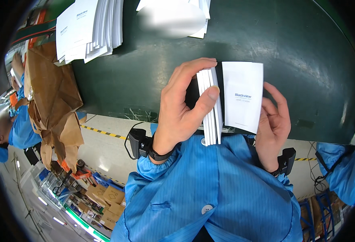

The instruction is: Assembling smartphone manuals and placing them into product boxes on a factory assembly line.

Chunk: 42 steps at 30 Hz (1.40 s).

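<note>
My left hand (pixel 187 99) is closed around a small stack of white booklets (pixel 210 109), held on edge with the thumb across the near face. Beside it, my right hand (pixel 275 121) grips one white booklet (pixel 242 94) by its right edge, with fingers behind and the cover facing up toward me. This booklet has a small line of blue print in the middle. A narrow gap separates it from the stack. Both hands are over the near edge of the dark green table (pixel 306 60).
A large pile of white booklets (pixel 105 30) leans at the table's far left, and more white booklets (pixel 201 28) lie at the far middle, partly blurred. Torn brown paper (pixel 50 84) hangs at the left edge. Another person (pixel 22 125) is at left; a blue sleeve (pixel 342 169) shows at right.
</note>
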Motion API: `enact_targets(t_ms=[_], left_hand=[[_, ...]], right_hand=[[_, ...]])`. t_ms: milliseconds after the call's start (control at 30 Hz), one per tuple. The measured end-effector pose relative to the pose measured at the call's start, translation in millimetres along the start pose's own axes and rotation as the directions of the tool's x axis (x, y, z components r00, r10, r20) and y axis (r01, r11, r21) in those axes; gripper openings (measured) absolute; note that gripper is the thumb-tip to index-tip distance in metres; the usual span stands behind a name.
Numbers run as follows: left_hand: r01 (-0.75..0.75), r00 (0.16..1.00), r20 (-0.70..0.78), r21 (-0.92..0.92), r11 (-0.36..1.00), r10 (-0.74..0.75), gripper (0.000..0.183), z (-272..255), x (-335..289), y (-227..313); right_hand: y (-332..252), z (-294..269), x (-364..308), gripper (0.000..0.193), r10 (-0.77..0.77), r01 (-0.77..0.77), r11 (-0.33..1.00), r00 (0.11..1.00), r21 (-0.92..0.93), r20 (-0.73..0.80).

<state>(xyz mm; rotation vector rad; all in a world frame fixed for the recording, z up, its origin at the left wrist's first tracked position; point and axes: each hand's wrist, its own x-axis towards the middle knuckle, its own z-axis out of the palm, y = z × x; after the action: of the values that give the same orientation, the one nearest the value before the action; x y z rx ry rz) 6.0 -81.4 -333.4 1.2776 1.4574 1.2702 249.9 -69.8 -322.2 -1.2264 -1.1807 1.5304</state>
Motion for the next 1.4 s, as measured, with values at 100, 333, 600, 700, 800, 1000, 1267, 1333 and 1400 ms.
enact_targets(t_ms=[100, 333, 600, 700, 800, 1000, 1267, 1333, 1400], left_hand=[[0.017, 1.0, -0.005, -0.027, 0.999, -0.017, 0.045, -0.4, -1.5, 0.3], [0.099, 0.995, -0.022, -0.099, 0.99, -0.102, 0.053, 4.0, -3.7, 1.9], [-0.04, 0.997, -0.05, 0.225, 0.974, 0.053, 0.056, -3.1, 3.5, 8.1], [0.148, 0.989, -0.084, 0.399, 0.905, -0.125, 0.059, -11.0, -0.7, 34.6], [0.365, 0.931, -0.051, 0.172, 0.915, -0.362, 0.057, -19.6, -6.2, 45.0], [0.116, 0.992, -0.064, 0.173, 0.978, -0.106, 0.05, -61.1, -19.5, 68.5], [-0.139, 0.99, 0.014, 0.079, 0.987, 0.139, 0.057, -55.6, -14.6, 61.4], [-0.009, 1.0, -0.02, -0.08, 0.997, 0.007, 0.061, -44.7, -22.7, 40.4], [0.042, 0.998, 0.035, 0.065, 0.997, -0.044, 0.058, -52.8, -20.3, 49.5]], right_hand=[[-8.5, 4.0, -0.2, 0.052, 0.127, -0.099, 0.952, 0.989, 0.29, -0.078], [-6.2, 14.6, 6.4, 0.051, 0.201, -0.252, 0.945, 0.951, 0.209, 0.235], [-9.1, 20.4, 15.8, 0.048, 0.09, -0.049, 0.99, 0.942, -0.135, 0.322], [-7.5, 24.6, 20.3, 0.051, 0.059, 0.004, 0.982, 0.942, -0.186, 0.329], [-18.4, 33.9, 22.2, 0.053, 0.066, 0.016, 0.972, 0.939, -0.236, 0.337], [-48.8, 31.2, 36.4, 0.082, -0.276, 0.282, 0.959, 0.908, 0.026, 0.316], [-50.8, 87.5, 48.9, 0.055, -0.315, 0.491, 0.836, 0.794, -0.244, 0.519], [-52.9, 96.2, 51.3, 0.043, -0.291, 0.485, 0.813, 0.817, -0.321, 0.497], [-70.4, 98.5, 55.6, 0.038, -0.282, 0.508, 0.763, 0.818, -0.4, 0.501]])
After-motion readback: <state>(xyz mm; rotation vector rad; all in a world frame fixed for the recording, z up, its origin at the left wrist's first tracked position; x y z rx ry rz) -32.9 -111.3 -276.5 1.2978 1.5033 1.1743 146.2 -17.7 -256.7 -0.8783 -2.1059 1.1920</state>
